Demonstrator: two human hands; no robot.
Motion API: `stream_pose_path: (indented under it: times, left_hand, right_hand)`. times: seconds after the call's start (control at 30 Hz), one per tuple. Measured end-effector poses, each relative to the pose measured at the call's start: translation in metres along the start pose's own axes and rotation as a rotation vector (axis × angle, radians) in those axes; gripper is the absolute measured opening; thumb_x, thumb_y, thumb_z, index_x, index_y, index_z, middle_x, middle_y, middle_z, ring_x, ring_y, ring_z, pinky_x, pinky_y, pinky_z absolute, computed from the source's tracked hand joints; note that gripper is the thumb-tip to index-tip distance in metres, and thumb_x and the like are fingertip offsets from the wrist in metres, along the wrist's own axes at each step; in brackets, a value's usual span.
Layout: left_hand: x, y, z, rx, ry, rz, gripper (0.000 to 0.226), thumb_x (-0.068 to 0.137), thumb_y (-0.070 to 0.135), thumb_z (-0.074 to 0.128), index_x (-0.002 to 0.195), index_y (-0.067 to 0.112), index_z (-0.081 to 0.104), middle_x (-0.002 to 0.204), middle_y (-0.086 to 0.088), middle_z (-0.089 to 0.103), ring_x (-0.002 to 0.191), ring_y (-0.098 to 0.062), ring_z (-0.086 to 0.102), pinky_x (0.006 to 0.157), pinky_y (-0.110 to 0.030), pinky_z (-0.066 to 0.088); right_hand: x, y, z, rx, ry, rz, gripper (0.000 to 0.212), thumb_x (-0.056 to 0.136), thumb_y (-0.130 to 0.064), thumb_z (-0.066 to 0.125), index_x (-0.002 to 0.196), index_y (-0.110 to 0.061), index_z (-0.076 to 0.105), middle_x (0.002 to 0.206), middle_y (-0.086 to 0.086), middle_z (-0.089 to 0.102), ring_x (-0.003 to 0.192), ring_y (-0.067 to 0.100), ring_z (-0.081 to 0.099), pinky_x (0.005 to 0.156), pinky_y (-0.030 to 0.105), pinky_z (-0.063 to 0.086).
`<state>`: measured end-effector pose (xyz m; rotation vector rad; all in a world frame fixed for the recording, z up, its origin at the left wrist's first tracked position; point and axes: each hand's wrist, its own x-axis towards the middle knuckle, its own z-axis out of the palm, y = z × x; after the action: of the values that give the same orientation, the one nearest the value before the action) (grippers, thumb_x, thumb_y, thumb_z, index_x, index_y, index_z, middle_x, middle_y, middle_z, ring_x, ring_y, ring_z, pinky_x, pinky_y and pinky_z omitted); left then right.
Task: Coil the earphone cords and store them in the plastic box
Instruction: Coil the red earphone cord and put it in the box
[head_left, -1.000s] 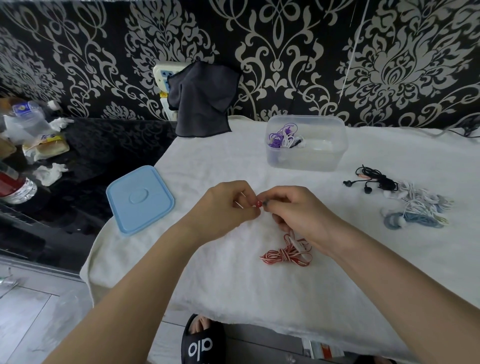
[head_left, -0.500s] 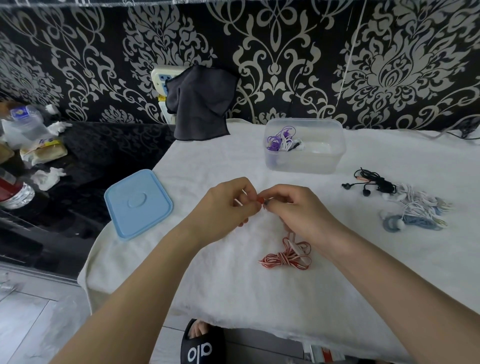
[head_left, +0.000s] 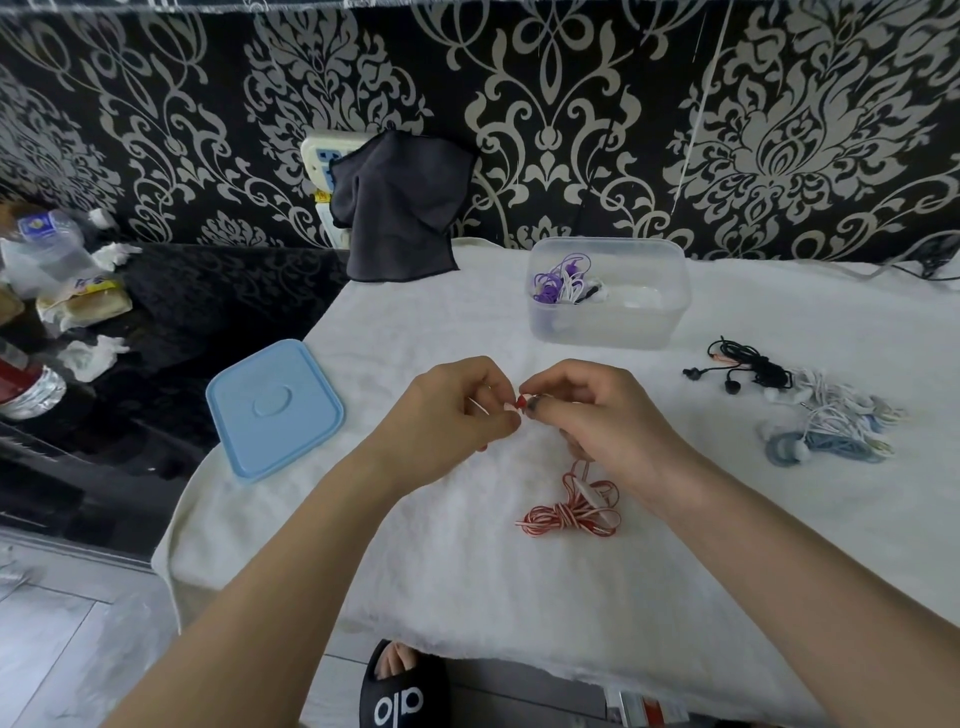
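Note:
Both hands meet above the middle of the white-covered table (head_left: 467, 571). My left hand (head_left: 452, 415) and my right hand (head_left: 597, 415) each pinch the earbud end of a red-and-white earphone cord (head_left: 571, 512). The rest of that cord hangs from my right hand and lies bundled on the cloth just below it. The clear plastic box (head_left: 608, 322) stands behind, open, with a purple-and-white coiled earphone (head_left: 556, 280) inside. A black earphone (head_left: 748, 366) and a tangle of white and blue earphones (head_left: 831, 421) lie to the right.
The box's blue lid (head_left: 272, 408) lies at the table's left edge. A dark cloth (head_left: 400, 208) hangs over a wall socket behind. A black side counter at the left holds bottles, tissues and wrapped food (head_left: 78, 306). A sandalled foot (head_left: 400, 686) shows below the table's front edge.
The hands have stayed together at the earbud end with only small finger shifts. The bundle on the cloth has barely moved.

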<state>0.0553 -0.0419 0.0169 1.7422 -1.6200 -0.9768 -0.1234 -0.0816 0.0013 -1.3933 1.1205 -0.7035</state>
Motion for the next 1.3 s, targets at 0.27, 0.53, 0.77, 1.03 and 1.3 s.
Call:
stream_pose_path:
  times: [0.27, 0.53, 0.77, 1.03, 1.3]
  left_hand:
    - [-0.0003, -0.0023, -0.0022, -0.024, 0.014, 0.024, 0.014, 0.085, 0.008, 0.074, 0.091, 0.02, 0.07, 0.078, 0.003, 0.071, 0.074, -0.024, 0.068, 0.077, -0.05, 0.059]
    - [-0.0025, -0.0013, -0.0053, -0.042, 0.058, 0.089, 0.017, 0.087, 0.008, 0.073, 0.094, 0.024, 0.072, 0.082, 0.006, 0.075, 0.071, -0.014, 0.065, 0.079, -0.043, 0.057]
    - [-0.0062, 0.0006, -0.009, -0.027, 0.055, 0.101, 0.017, 0.09, 0.006, 0.071, 0.096, 0.021, 0.076, 0.086, 0.005, 0.078, 0.084, -0.021, 0.072, 0.085, -0.045, 0.058]
    - [-0.0066, 0.0022, -0.0085, -0.061, 0.054, 0.121, 0.009, 0.095, 0.017, 0.07, 0.097, 0.023, 0.076, 0.088, 0.006, 0.076, 0.078, -0.013, 0.071, 0.083, -0.041, 0.059]
    - [-0.0046, 0.0027, -0.0087, -0.196, 0.028, 0.107, 0.01, 0.095, 0.003, 0.067, 0.097, 0.009, 0.074, 0.086, 0.0, 0.078, 0.081, -0.013, 0.074, 0.081, -0.028, 0.059]
  right_hand:
    - [0.0004, 0.0014, 0.001, -0.054, 0.029, -0.045, 0.01, 0.085, -0.019, 0.073, 0.089, -0.028, 0.074, 0.078, -0.006, 0.068, 0.048, -0.001, 0.049, 0.06, 0.025, 0.036]
    - [-0.0014, -0.001, 0.0, 0.047, 0.034, -0.041, 0.006, 0.082, -0.017, 0.078, 0.086, -0.017, 0.074, 0.071, -0.004, 0.063, 0.043, 0.002, 0.043, 0.048, 0.021, 0.033]
    - [0.0008, -0.0003, -0.0004, 0.134, 0.002, 0.0, 0.005, 0.083, -0.006, 0.076, 0.087, -0.008, 0.074, 0.057, -0.002, 0.054, 0.044, 0.01, 0.035, 0.043, 0.02, 0.029]
    - [0.0008, -0.0034, -0.0015, 0.209, -0.029, 0.02, 0.009, 0.084, -0.001, 0.072, 0.092, -0.003, 0.075, 0.082, 0.038, 0.054, 0.046, 0.011, 0.032, 0.042, 0.021, 0.027]
    - [-0.0023, -0.0052, -0.0022, 0.216, -0.043, 0.003, 0.012, 0.086, -0.003, 0.071, 0.094, -0.007, 0.078, 0.08, 0.022, 0.056, 0.048, 0.012, 0.031, 0.044, 0.021, 0.027]
